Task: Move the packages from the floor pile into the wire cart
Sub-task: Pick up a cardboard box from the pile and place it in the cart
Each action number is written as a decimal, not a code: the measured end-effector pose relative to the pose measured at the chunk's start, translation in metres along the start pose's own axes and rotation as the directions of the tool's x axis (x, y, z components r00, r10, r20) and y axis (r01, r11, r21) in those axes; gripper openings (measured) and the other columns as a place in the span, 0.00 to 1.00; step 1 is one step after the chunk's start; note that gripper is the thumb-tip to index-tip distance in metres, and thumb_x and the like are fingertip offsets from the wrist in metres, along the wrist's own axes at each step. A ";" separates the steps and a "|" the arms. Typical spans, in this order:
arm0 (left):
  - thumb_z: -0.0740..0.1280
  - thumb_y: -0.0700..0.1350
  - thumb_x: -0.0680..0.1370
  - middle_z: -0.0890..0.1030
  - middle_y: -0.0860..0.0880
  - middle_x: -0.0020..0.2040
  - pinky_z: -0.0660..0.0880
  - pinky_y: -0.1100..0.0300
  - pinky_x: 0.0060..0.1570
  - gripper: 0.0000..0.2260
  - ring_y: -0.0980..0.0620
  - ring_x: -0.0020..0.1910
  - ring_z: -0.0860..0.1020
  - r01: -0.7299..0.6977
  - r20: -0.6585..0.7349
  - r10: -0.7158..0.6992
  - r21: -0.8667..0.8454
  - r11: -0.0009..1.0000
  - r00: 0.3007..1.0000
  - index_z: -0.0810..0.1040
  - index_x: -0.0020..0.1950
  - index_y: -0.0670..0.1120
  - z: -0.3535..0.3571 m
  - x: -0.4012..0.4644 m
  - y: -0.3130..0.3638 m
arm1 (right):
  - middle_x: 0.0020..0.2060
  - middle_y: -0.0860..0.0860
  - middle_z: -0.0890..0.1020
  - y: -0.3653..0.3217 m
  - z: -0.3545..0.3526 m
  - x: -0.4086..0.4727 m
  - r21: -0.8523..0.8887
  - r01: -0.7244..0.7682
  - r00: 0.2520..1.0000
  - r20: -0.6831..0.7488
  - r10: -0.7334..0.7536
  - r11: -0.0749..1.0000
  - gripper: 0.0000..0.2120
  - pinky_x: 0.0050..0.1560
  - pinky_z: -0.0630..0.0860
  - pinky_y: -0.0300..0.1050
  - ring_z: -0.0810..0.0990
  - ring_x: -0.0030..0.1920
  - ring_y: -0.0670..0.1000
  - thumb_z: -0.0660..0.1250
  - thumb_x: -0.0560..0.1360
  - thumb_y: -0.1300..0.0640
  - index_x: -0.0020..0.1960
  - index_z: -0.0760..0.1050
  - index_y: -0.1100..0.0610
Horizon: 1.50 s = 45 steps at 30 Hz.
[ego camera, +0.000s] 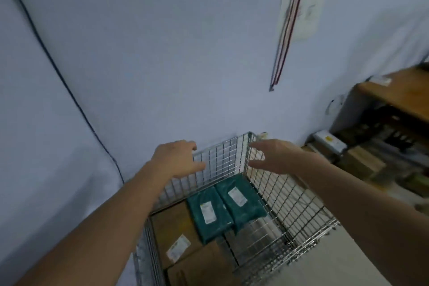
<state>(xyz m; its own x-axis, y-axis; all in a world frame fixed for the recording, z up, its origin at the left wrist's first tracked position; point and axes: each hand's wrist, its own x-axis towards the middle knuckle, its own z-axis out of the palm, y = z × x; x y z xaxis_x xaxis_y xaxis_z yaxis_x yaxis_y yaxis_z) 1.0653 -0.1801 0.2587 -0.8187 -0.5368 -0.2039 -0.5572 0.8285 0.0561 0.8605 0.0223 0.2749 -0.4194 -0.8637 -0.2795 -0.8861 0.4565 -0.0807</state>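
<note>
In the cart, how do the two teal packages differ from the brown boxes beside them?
The teal packages look like soft wrapped bundles; the brown boxes are flat cardboard. The teal packages lie side by side toward the far end of the wire cart, leaning partly over the brown boxes, which lie lower and nearer the camera. Both kinds carry white labels, and neither hand touches them.

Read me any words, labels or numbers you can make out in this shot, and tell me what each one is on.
No text here can be read.
Left teal package: white label, too blurred.
Right teal package: white label, too blurred.
Cardboard box in the wire cart: white and yellow label, too blurred.
Paper on the wall: faint marks, unreadable.
Box by the shelf: yellow mark, unreadable.
</note>
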 end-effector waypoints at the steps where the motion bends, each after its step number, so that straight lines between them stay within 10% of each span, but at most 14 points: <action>1: 0.63 0.71 0.77 0.76 0.51 0.71 0.76 0.52 0.62 0.32 0.49 0.65 0.77 -0.036 -0.044 0.036 0.005 0.999 0.998 0.69 0.77 0.55 -0.021 -0.001 0.018 | 0.75 0.51 0.74 0.012 -0.014 -0.020 -0.003 -0.026 0.999 -0.036 0.025 1.000 0.34 0.68 0.74 0.53 0.76 0.71 0.54 0.61 0.80 0.33 0.82 0.61 0.45; 18: 0.61 0.70 0.76 0.75 0.53 0.73 0.76 0.49 0.61 0.32 0.48 0.67 0.77 -0.425 -0.243 0.442 0.122 0.897 0.863 0.70 0.76 0.56 -0.129 0.017 0.394 | 0.72 0.49 0.74 0.296 -0.083 -0.310 0.078 -0.487 0.843 -0.218 0.491 0.870 0.34 0.61 0.76 0.48 0.76 0.68 0.53 0.62 0.80 0.33 0.81 0.61 0.45; 45: 0.60 0.63 0.82 0.77 0.51 0.72 0.77 0.49 0.62 0.24 0.47 0.67 0.78 -0.544 -0.147 0.561 0.141 0.827 0.814 0.71 0.76 0.55 -0.118 0.263 0.699 | 0.73 0.50 0.75 0.654 -0.080 -0.248 0.092 -0.512 0.829 -0.205 0.520 0.854 0.35 0.61 0.78 0.52 0.77 0.68 0.55 0.61 0.79 0.30 0.81 0.60 0.44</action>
<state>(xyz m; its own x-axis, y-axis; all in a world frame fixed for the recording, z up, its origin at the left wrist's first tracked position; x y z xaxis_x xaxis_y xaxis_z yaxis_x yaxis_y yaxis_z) 0.4440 0.2390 0.3599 -0.9999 0.0042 0.0095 0.0044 0.9998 0.0196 0.3696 0.5184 0.3677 -0.8489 -0.5229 -0.0776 -0.5235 0.8519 -0.0139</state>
